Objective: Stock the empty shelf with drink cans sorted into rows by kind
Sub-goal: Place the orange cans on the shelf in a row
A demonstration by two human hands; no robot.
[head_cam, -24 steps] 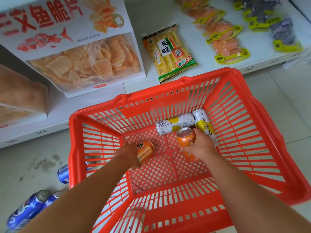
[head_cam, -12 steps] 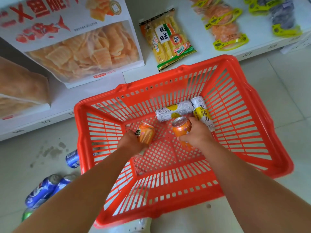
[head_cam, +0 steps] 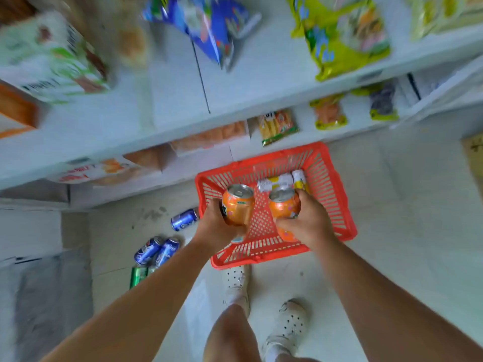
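My left hand grips an orange can, held upright above the red basket on the floor. My right hand grips a second orange can, also upright; another orange shape shows under that hand. Two white-and-yellow cans lie at the basket's far end. A wide bare stretch of white shelf lies ahead, between snack bags. The picture is blurred by motion.
Blue cans and a green can lie on the floor left of the basket. Snack bags fill the upper shelf, and more packets sit on the bottom shelf. My legs and white shoes stand just behind the basket.
Both hands have lifted their orange cans out of the basket. The view has risen and pulled back, so the upper shelves and my legs now show.
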